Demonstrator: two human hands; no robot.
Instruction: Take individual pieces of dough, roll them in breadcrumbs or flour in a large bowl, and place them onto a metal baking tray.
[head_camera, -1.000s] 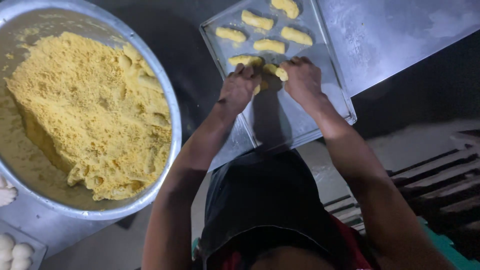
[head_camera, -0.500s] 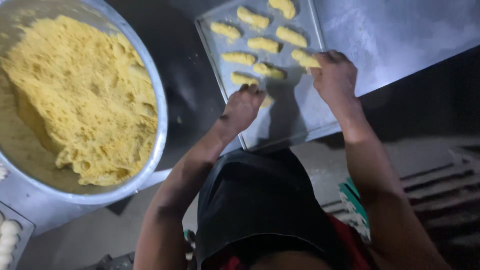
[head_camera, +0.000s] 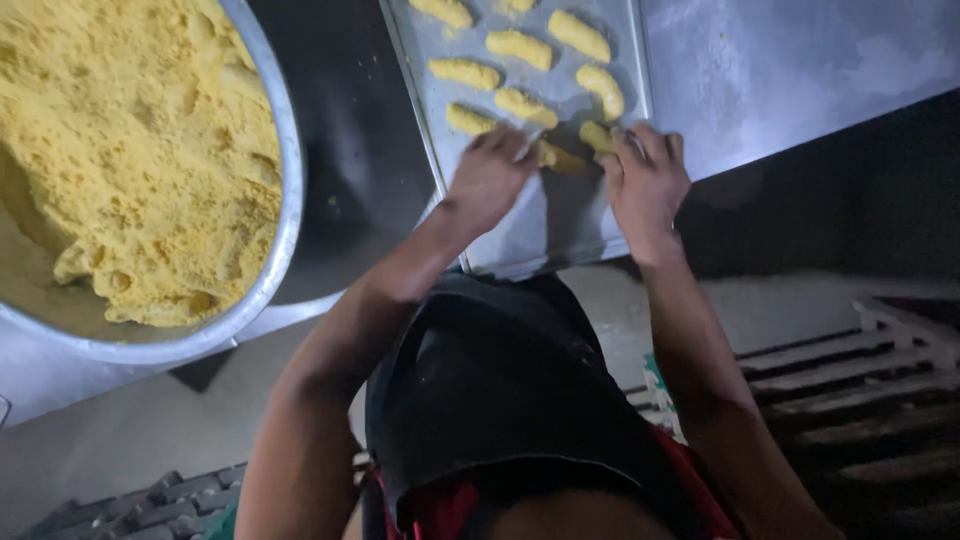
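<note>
Dough pieces (head_camera: 518, 48): nine on tray (head_camera: 560, 225); left hand (head_camera: 490, 175), right hand (head_camera: 645, 180) each pinching one.

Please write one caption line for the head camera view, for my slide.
Both hands, left hand and right hand, set yellow dough pieces on a metal tray beside a dough-filled bowl.

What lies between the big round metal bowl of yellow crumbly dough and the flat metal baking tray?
In the head view, only a bare dark strip of tabletop separates the bowl from the tray.
</note>
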